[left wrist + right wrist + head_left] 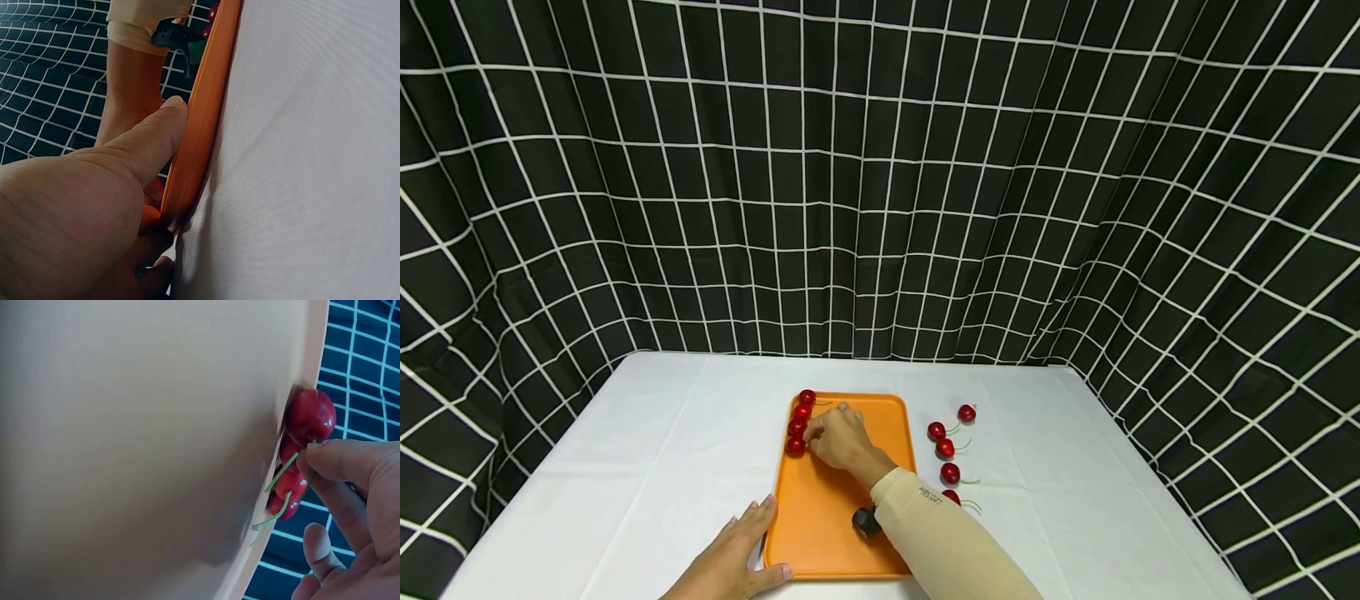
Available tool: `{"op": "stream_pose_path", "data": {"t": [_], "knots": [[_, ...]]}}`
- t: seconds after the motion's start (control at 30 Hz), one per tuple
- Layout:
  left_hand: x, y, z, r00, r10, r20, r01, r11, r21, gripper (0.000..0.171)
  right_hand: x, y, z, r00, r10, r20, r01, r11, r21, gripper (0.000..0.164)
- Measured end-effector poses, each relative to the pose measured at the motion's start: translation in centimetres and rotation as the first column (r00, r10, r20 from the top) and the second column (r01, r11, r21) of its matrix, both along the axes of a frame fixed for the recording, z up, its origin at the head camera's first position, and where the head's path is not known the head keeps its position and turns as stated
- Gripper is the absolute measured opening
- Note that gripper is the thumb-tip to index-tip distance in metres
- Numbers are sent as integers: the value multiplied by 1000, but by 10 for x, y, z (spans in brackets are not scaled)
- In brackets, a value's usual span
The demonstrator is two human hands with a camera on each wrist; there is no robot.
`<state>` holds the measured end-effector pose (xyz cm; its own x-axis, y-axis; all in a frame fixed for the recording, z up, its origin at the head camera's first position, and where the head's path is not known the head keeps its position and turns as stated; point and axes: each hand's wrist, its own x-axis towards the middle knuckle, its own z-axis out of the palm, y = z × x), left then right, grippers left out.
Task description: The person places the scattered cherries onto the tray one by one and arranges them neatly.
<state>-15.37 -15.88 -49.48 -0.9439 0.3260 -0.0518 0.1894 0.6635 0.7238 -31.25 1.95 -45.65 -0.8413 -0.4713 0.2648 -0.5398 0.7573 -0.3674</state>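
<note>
A table covered in smooth white cloth (685, 450) stands before hanging black fabric with a white grid (827, 175), which folds round the back and sides. On the table lies a shallow rectangular orange tray with rounded corners and a raised rim (820, 508). Four glossy, round red cherries with thin green stems (802, 412) line up inside its left edge toward the far corner; five more red cherries (951, 473) lie on the cloth right of the tray, the nearest partly hidden by the beige sleeve (951, 533). A small black device (866, 522) sits at the right wrist. The right hand (838, 435) pinches the stem of the row's nearest cherry (310, 417) between thumb and forefinger, while the left hand (730, 546), fingers extended, touches the tray's near left corner.
</note>
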Motion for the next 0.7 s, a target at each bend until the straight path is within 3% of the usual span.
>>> {"op": "stream_pose_path", "data": {"t": [0.7], "knots": [[1, 2, 2, 997, 58, 55, -57, 998, -17, 104, 1, 3, 3, 1000, -6, 18, 6, 999, 36, 9]]}}
